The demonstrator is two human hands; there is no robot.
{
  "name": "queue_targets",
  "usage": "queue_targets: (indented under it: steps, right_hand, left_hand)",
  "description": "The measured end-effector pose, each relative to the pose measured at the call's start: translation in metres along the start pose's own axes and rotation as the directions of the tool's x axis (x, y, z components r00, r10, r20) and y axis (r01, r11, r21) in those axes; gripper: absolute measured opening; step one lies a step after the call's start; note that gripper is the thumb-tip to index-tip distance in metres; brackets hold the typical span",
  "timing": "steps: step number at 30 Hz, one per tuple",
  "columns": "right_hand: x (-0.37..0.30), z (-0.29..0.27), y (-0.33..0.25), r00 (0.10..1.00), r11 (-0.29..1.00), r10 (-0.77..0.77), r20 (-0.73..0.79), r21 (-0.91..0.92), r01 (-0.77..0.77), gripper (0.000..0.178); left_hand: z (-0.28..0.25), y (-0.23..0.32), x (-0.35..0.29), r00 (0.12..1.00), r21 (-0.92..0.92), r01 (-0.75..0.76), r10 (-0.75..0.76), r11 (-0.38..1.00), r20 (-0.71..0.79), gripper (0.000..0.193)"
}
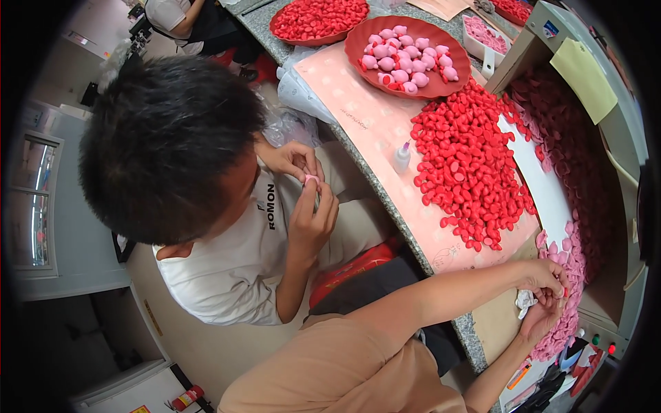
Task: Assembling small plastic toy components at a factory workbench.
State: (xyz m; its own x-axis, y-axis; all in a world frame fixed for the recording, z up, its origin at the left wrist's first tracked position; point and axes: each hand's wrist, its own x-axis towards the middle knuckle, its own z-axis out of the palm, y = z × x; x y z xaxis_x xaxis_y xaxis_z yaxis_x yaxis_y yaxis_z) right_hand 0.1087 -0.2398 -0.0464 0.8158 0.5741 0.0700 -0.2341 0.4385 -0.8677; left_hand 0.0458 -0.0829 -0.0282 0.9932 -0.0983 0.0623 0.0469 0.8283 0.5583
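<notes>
My left hand (544,277) and my right hand (540,319) meet at the right, over a pile of small pink pieces (570,265). Their fingers are closed together around a small red piece (566,292), which shows only in part between the fingertips. Whether a pink piece is also in my fingers is hidden. Beside my hands lies a crumpled white tissue (525,301). A large heap of small curved red pieces (465,158) is spread on a pink sheet (344,96) on the table, farther off and to the left.
A red plate (357,65) of round pink figures, a red plate (277,33) of red pieces and a small bottle (401,157) stand on the table. A grey machine housing (623,89) rises at right. At left a co-worker (227,275) pinches a pink piece.
</notes>
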Motion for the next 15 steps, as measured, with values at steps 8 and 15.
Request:
queue_targets:
  steps: [8,15]
  right_hand:
    - [0.000,0.005,-0.001,1.000,0.999,0.000,-0.008,-0.045,0.000,0.042]
    - [0.001,0.001,0.000,1.000,1.000,0.012,0.005,-0.027,-0.011,0.043]
  left_hand:
    - [-0.002,-0.001,0.002,1.000,-0.021,0.011,-0.011,1.000,0.012,0.016]
    - [-0.002,0.003,0.000,1.000,-0.010,0.020,-0.020,1.000,0.018,0.016]
